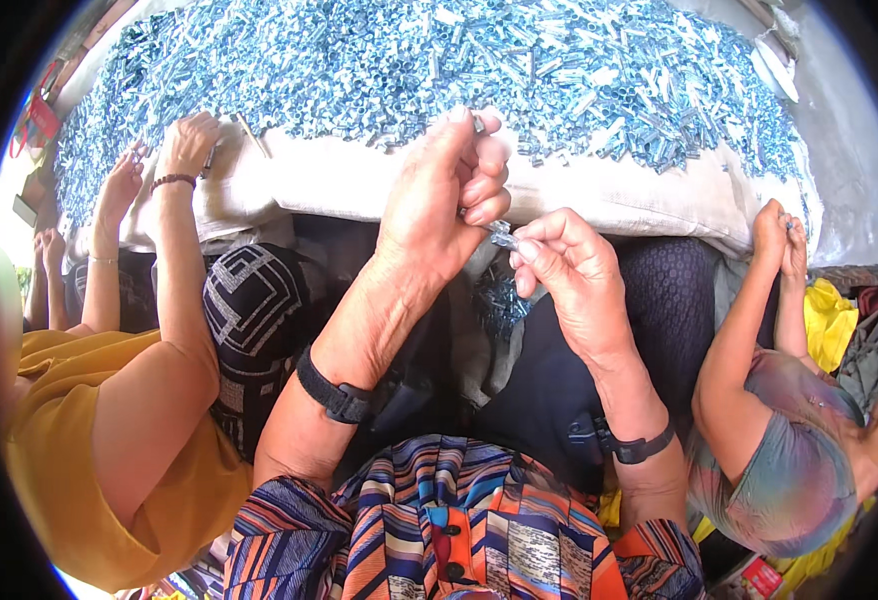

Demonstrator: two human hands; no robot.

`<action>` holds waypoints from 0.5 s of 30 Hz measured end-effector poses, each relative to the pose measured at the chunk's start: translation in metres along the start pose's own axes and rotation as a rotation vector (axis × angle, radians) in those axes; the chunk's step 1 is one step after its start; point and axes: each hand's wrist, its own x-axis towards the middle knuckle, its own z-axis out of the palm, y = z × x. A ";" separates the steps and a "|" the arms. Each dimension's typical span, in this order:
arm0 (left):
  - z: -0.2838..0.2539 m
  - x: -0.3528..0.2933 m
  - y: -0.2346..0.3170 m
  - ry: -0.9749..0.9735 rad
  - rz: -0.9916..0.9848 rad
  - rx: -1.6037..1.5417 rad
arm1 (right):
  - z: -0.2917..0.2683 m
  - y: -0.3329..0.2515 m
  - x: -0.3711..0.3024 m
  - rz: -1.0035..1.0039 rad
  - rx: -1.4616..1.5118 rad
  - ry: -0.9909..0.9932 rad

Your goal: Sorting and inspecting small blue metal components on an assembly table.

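Observation:
A wide heap of small, shiny blue-silver metal tubes (pixel 389 70) covers the table in front of me. My left hand (pixel 444 190) is raised at the heap's near edge, its fingers curled closed. A small dark metal piece (pixel 479 125) shows at its thumb and fingertip; what else lies in the palm is hidden. Just below and to the right, my right hand (pixel 577 280) pinches a small shiny metal tube (pixel 503 237) between thumb and forefinger. That tube is close under the left hand's curled fingers; whether it touches them I cannot tell.
Pale cloth (pixel 329 180) lines the table's near edge. More metal pieces (pixel 504 300) lie low between my knees. A thin stick (pixel 255 137) rests on the heap. Co-workers' hands (pixel 189 143) work on the left, and another person's hands (pixel 781 240) on the right. Yellow cloth (pixel 827 322) lies at right.

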 end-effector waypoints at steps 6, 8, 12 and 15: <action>0.012 -0.018 -0.002 -0.016 0.008 -0.069 | 0.010 -0.007 -0.022 -0.160 -0.320 0.031; 0.020 -0.023 -0.002 -0.003 0.083 0.094 | 0.005 -0.008 -0.024 -0.251 -0.510 0.033; 0.020 -0.029 0.003 -0.113 0.008 -0.020 | 0.002 -0.016 -0.026 -0.009 0.074 -0.120; 0.022 -0.028 0.002 -0.147 0.063 -0.102 | 0.011 -0.015 -0.029 -0.333 -0.440 0.036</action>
